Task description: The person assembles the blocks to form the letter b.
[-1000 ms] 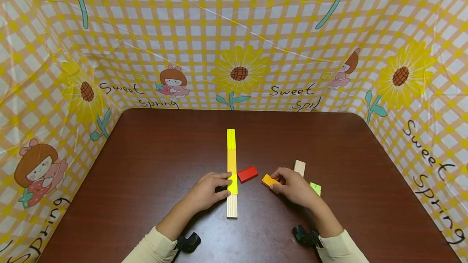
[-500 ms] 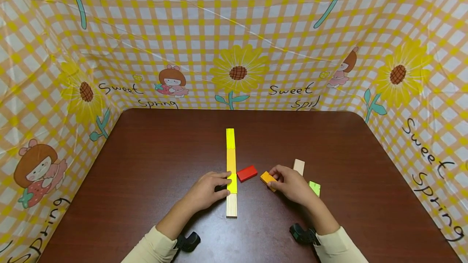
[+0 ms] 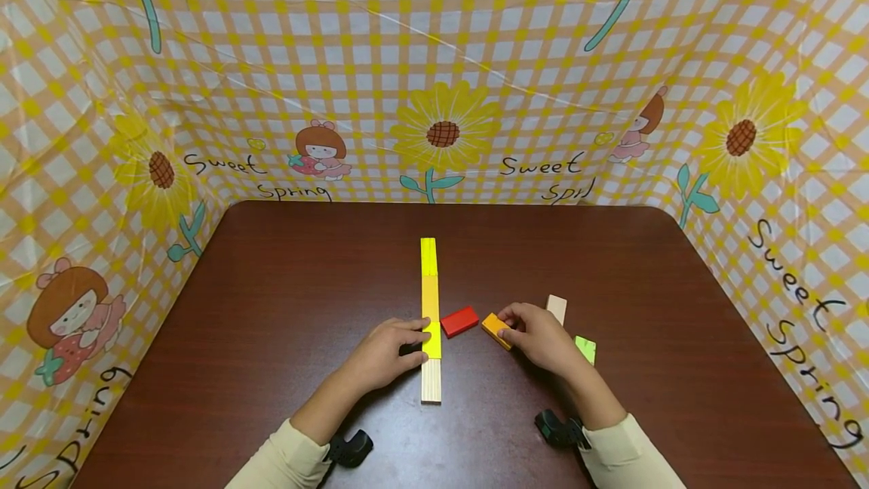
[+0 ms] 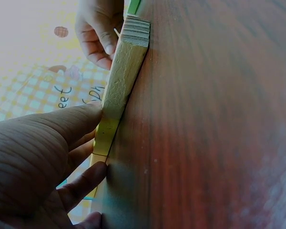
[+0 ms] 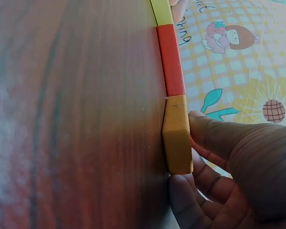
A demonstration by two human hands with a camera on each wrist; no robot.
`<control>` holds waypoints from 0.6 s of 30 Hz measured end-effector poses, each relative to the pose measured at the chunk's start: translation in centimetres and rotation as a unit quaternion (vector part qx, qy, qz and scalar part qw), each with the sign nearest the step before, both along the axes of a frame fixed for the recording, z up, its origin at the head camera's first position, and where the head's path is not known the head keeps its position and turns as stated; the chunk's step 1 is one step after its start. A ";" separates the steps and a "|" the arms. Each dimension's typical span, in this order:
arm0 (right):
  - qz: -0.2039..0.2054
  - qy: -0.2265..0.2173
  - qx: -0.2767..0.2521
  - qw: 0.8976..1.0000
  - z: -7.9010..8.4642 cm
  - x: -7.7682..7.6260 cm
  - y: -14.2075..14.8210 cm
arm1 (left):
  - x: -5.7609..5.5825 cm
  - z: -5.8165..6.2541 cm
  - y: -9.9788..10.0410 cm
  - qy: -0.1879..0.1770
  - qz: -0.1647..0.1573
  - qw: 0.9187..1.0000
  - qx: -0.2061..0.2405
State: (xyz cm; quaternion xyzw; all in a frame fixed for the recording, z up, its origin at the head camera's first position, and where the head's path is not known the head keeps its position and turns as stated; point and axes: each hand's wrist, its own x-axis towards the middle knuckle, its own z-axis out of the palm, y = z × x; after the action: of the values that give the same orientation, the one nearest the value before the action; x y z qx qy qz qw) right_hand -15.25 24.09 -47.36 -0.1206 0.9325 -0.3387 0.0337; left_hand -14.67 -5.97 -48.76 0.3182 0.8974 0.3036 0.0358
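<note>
A straight row of wooden blocks lies end to end in the head view: a bright yellow block (image 3: 428,256) far, a deeper yellow block (image 3: 430,298), another yellow block (image 3: 432,344), and a plain wood block (image 3: 431,382) nearest. With nearly straight fingers, my left hand (image 3: 387,355) touches the nearer yellow block from the left. A red block (image 3: 460,321) lies aslant just right of the row. My right hand (image 3: 543,336) pinches an orange block (image 3: 492,327) between thumb and fingers, by the red block's right end. In the right wrist view the orange block (image 5: 177,138) appears low at the tabletop.
Right of my right hand lie a plain wood block (image 3: 556,309) and a light green block (image 3: 585,350), partly hidden by the hand and wrist. The brown table (image 3: 305,262) is enclosed by a checked yellow cloth (image 3: 380,59). Each wrist wears a black camera (image 3: 351,449).
My right hand has turned the orange block and moved it slightly left and away from me, closer to the red block. The left hand stays at the row.
</note>
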 end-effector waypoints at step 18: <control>0.005 0.008 -0.013 1.000 -0.2 -0.3 -0.1 | 0.1 0.3 0.0 -0.006 -0.002 1.000 0.002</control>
State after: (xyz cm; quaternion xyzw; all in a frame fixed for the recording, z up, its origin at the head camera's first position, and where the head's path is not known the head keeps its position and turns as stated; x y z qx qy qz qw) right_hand -15.55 24.01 -47.54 -0.1278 0.9279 -0.3493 0.0266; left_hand -14.57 -5.99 -48.46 0.3183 0.8961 0.3067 0.0411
